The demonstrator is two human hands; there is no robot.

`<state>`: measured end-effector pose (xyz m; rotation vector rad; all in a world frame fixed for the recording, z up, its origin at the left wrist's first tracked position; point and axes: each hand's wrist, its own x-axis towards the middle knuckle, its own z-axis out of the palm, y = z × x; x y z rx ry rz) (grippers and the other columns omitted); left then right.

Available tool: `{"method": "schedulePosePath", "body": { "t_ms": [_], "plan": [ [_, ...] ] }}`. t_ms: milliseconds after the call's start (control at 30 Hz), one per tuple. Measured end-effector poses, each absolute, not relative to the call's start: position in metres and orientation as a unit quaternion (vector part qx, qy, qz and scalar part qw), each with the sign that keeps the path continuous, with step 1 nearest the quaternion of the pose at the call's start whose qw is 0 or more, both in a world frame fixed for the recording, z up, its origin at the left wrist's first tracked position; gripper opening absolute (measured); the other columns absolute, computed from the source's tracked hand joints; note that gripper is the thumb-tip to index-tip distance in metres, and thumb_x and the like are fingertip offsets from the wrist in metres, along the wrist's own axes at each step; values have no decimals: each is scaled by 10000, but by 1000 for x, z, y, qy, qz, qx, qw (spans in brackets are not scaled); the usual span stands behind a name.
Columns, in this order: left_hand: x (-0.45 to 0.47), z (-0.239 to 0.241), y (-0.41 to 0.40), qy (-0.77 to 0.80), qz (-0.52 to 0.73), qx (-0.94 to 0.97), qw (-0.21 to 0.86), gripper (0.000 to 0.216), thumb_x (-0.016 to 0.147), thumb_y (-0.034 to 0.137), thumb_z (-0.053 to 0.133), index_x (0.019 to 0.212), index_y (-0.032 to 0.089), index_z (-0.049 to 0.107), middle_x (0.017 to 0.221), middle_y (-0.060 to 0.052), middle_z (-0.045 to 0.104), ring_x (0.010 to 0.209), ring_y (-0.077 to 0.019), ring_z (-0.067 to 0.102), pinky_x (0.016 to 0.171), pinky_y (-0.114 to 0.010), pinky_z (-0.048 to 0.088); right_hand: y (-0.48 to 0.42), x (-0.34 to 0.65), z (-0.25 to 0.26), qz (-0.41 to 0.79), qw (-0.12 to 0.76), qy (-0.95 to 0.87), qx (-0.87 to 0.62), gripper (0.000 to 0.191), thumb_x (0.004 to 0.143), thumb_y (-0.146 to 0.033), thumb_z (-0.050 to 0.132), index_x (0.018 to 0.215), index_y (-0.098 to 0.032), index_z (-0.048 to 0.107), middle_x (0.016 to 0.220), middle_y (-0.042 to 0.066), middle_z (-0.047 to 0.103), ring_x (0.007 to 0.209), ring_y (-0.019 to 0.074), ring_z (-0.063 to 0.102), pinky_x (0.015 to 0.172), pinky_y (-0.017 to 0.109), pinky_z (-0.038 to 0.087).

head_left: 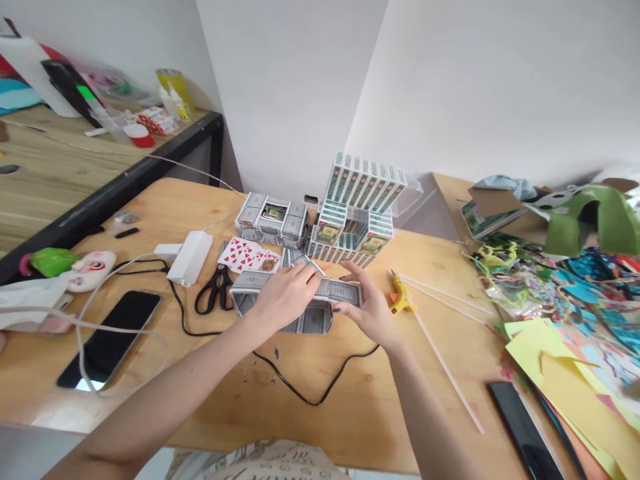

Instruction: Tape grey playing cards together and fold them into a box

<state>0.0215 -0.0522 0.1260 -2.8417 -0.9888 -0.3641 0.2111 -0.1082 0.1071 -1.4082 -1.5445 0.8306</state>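
Observation:
A hollow frame built of grey-backed playing cards point(249, 281) lies in front of me, its open side facing me. My left hand point(290, 291) rests over its top with fingers curled together, and a card edge point(315, 266) sticks up at the fingertips. My right hand point(369, 308) pinches the right end of the frame's top strip point(345, 291), thumb below and fingers above. Behind it stands a similar card block point(273, 219). Face-up heart cards point(249, 255) and black scissors point(215, 291) lie to the left.
Stacked green-and-white card boxes point(327, 230) stand behind. A yellow glue gun point(401, 295) and clear glue sticks point(447, 367) lie right. A black cable point(310, 402) loops in front. A phone point(113, 337) lies left; paper scraps point(550, 373) and a black bar point(523, 427) lie right.

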Motion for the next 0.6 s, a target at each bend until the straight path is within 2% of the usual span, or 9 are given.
{"method": "schedulePosePath", "body": {
  "t_ms": [67, 100, 200, 267, 333, 467, 600],
  "plan": [
    [22, 124, -53, -326, -123, -934, 75, 257, 849, 83, 379, 1033, 103, 559, 896, -94, 595, 854, -211, 561, 682, -316, 457, -109, 209, 108, 354, 454, -558, -598, 595, 747, -523, 585, 1220, -194, 438, 968, 82, 606, 760, 172, 604, 653, 305, 526],
    [22, 124, -53, -326, -125, -933, 85, 258, 848, 80, 378, 1032, 100, 558, 895, -95, 595, 852, -210, 562, 679, -316, 458, -109, 207, 108, 375, 457, -517, -619, 536, 785, -538, 520, 1190, -194, 451, 838, 46, 610, 631, 144, 584, 545, 269, 505],
    [23, 121, -54, -321, -130, -932, 103, 246, 844, 76, 379, 1005, 106, 562, 874, -91, 593, 825, -205, 566, 658, -312, 455, -110, 199, 112, 477, 445, -404, -641, 455, 811, -538, 460, 1113, -199, 473, 506, -74, 465, 352, 78, 395, 332, 179, 321],
    [24, 120, -55, -317, -131, -933, 113, 238, 846, 77, 376, 986, 111, 565, 853, -85, 590, 806, -203, 565, 652, -314, 453, -110, 195, 114, 540, 451, -359, -613, 442, 778, -510, 522, 1094, -206, 462, 451, -106, 408, 314, 55, 318, 306, 149, 236],
    [25, 119, -56, -308, -127, -935, 121, 226, 843, 75, 381, 968, 110, 567, 837, -80, 586, 800, -205, 563, 658, -319, 455, -108, 194, 115, 575, 465, -342, -580, 427, 756, -479, 563, 1068, -211, 450, 438, -117, 394, 316, 44, 296, 309, 134, 216],
    [26, 118, -56, -312, -121, -934, 126, 211, 832, 73, 402, 961, 104, 566, 842, -82, 585, 792, -206, 562, 658, -322, 460, -107, 193, 111, 593, 468, -354, -551, 368, 761, -477, 560, 984, -215, 429, 435, -121, 396, 318, 43, 297, 305, 129, 228],
    [27, 118, -57, -305, -126, -936, 120, 219, 841, 77, 394, 979, 103, 562, 846, -80, 578, 809, -208, 560, 681, -327, 460, -108, 190, 107, 579, 461, -385, -551, 368, 791, -479, 523, 1025, -219, 411, 442, -125, 390, 316, 52, 317, 303, 139, 262]
  ]
}}
